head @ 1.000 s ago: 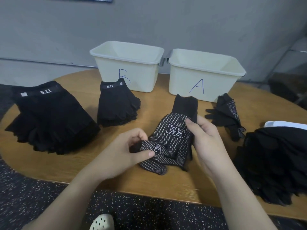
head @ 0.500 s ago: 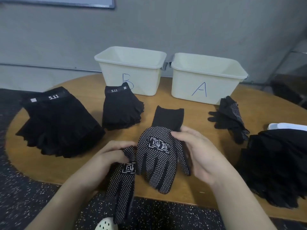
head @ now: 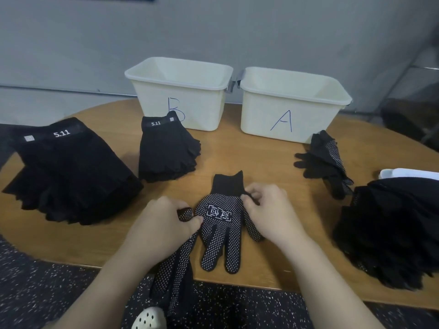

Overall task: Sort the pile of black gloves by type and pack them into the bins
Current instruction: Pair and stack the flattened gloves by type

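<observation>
Dotted glove on table: a black knit glove with white grip dots and a white printed logo (head: 219,224) lay flat on the round wooden table (head: 273,181), cuff toward the bins, fingers toward the near edge.
Second dotted glove: another black dotted glove (head: 174,276) hung off the table's near edge beside the first, its top end in the left hand.
Handling: both looked light, soft and floppy. They would likely fold and sag when lifted, and the rubbery dots should resist slipping. The cuff or the edge of the palm seemed the best place to pinch.
Left hand: the left hand (head: 164,224) was curled, thumb and fingertips pinching the hanging glove's upper part just beside the flat glove's palm.
Right hand: the right hand (head: 266,207) pinched the flat glove's edge where cuff meets palm, fingers narrow and bent.
Bins: two cream plastic bins stood at the far side, one marked B (head: 180,96), one marked A (head: 292,108). No gloves showed inside, though their floors were hidden.
Sorted stacks: a small stack of black fingerless gloves labelled 5.11 (head: 166,150) sat before bin B, and a few dotted gloves (head: 325,162) near bin A.
Unsorted piles: a large 5.11 heap (head: 69,172) lay left, a dark heap (head: 392,233) right.
Judgement: pairing seemed underway, and packing had not begun.
</observation>
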Tool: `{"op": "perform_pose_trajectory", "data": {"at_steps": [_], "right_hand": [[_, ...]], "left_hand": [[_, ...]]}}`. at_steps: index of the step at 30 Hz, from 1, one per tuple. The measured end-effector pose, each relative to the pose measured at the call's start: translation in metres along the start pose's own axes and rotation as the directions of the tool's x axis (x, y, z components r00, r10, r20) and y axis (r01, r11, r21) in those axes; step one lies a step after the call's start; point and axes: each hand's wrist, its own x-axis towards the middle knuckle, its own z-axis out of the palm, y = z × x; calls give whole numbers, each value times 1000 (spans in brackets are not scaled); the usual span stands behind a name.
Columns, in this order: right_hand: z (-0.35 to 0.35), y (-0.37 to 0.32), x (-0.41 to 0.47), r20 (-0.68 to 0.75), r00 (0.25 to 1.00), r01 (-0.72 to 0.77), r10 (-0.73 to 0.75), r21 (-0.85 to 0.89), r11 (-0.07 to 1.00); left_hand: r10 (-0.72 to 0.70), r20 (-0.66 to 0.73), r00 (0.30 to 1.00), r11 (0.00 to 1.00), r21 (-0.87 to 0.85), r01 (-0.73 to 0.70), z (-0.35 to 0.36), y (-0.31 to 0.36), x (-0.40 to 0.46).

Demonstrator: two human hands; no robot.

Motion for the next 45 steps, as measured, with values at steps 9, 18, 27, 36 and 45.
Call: {"op": "perform_pose_trajectory", "data": {"at_steps": [9, 18, 27, 36, 45], "right_hand": [[-7, -2, 5, -81, 995, 44, -53, -109, 993], [-13, -9, -47, 385, 893, 332, -232, -216, 918], [-22, 14, -45, 393, 887, 302, -244, -94, 949], [-12, 7, -48, 318, 912, 313, -259, -130, 941], [-17, 16, -40, 325, 914, 287, -244, -90, 954]], "left_hand": [[12, 106, 994, 997, -80, -3, -3, -4, 3], [-2, 49, 999, 998, -68, 6, 1, -4, 5], [10, -45, 999, 998, -55, -12, 8, -13, 6], [200, -26, 979, 979, 55, -199, 18, 9, -23], [110, 60, 992, 993, 28, -112, 14, 11, -11]]}}
